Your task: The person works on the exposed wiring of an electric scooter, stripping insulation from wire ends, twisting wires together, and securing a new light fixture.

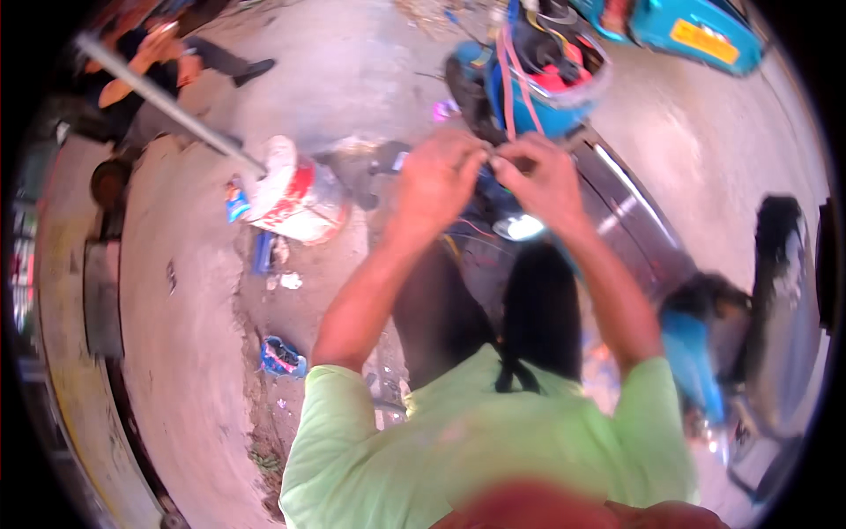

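My left hand (pixel 441 176) and my right hand (pixel 538 176) meet just above a dark assembly with wires (pixel 476 225) between my knees. The fingers of each are pinched at something small that I cannot make out, perhaps a wire end. A bright shiny round part (pixel 520 227) sits below my right hand. A dark glossy panel (pixel 634 229) with a long reflection lies to the right. Just beyond my fingers, pink strips hang from a blue container (pixel 546 101) holding red and dark parts and coloured wires.
At left stand a stained white bucket (pixel 295 212) and a metal pole (pixel 167 106). A blue packet (pixel 280 357) lies lower left. A co-worker (pixel 141 70) is upper left. Right are a teal body part (pixel 714 40) and a black seat-like piece (pixel 775 282).
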The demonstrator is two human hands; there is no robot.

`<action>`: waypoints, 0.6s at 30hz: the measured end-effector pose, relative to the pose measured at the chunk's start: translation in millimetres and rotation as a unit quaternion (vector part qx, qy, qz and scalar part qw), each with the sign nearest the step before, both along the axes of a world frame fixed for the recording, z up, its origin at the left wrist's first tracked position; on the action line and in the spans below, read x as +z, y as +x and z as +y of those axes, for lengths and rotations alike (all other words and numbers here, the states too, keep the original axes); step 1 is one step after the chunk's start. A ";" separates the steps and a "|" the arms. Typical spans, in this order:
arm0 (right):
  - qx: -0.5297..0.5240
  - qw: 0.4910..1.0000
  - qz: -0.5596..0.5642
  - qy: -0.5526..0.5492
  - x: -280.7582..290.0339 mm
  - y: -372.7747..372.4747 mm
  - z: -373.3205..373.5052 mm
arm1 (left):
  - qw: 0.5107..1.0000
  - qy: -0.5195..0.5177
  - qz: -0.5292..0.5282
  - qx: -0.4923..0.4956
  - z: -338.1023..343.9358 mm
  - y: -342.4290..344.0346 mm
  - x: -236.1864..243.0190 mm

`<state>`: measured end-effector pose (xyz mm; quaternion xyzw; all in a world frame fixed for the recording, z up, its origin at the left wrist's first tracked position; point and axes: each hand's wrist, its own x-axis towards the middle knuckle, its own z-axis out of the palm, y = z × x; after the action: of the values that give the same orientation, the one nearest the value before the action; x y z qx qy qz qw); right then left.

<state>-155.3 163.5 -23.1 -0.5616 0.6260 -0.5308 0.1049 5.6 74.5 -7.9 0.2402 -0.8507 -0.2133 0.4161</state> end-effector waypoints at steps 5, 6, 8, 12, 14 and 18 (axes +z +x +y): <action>0.004 0.996 -0.083 0.034 6.1 -9.6 7.1 | 0.994 -0.097 0.034 -0.044 -6.8 -16.9 5.6; 0.011 0.995 -0.087 0.043 7.8 -5.4 4.9 | 0.993 -0.106 0.033 -0.026 -11.3 -12.2 5.7; 0.021 0.995 -0.076 0.053 4.0 -3.7 2.3 | 0.995 -0.064 0.052 -0.056 -16.1 -8.7 -2.4; 0.035 0.995 -0.067 0.057 7.0 6.2 -1.6 | 0.996 -0.064 0.050 -0.048 -22.5 1.6 -5.9; 0.026 0.994 -0.072 0.080 11.0 5.1 -0.6 | 0.996 -0.067 0.053 -0.034 -22.7 -2.1 -5.0; 0.016 0.994 -0.080 0.069 16.5 -4.5 3.0 | 0.994 -0.082 0.066 -0.003 -25.6 -20.3 -3.1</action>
<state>-159.8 166.5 -6.6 -0.5188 0.6417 -0.5275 0.2019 -14.7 48.9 -11.0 0.1887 -0.8365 -0.1596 0.4890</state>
